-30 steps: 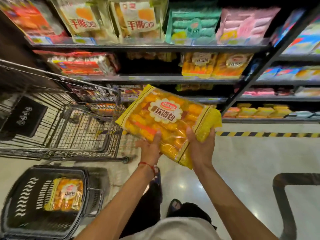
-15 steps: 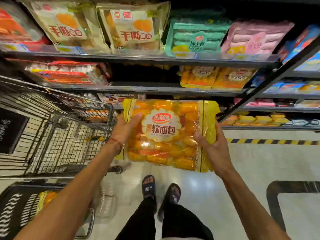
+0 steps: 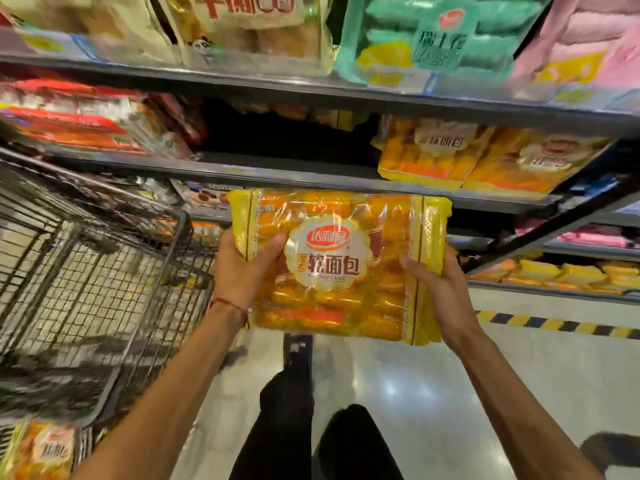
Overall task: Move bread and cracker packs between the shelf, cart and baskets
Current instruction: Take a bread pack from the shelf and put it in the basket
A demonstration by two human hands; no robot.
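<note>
A yellow and orange soft-bread pack [image 3: 341, 268] is held upright in front of me, just below the second shelf [image 3: 284, 176]. My left hand [image 3: 242, 268] grips its left edge, thumb over the front. My right hand [image 3: 433, 285] grips its right edge the same way. Directly above the pack the shelf has a dark gap, with matching bread packs [image 3: 485, 157] to its right. At the bottom left lies another such pack [image 3: 45, 448] in a black basket [image 3: 83, 448].
A wire shopping cart [image 3: 104, 265] stands at the left, close to the shelf. Red packs [image 3: 86, 123] lie left of the gap. Cream, green and pink packs fill the top shelf. Lower shelves at right carry yellow packs [image 3: 571, 275]. A striped floor marking [image 3: 554, 325] runs at right.
The pack has turned from tilted to level and risen toward the shelf gap. My view has moved closer to the shelf; the basket has slid almost out of view.
</note>
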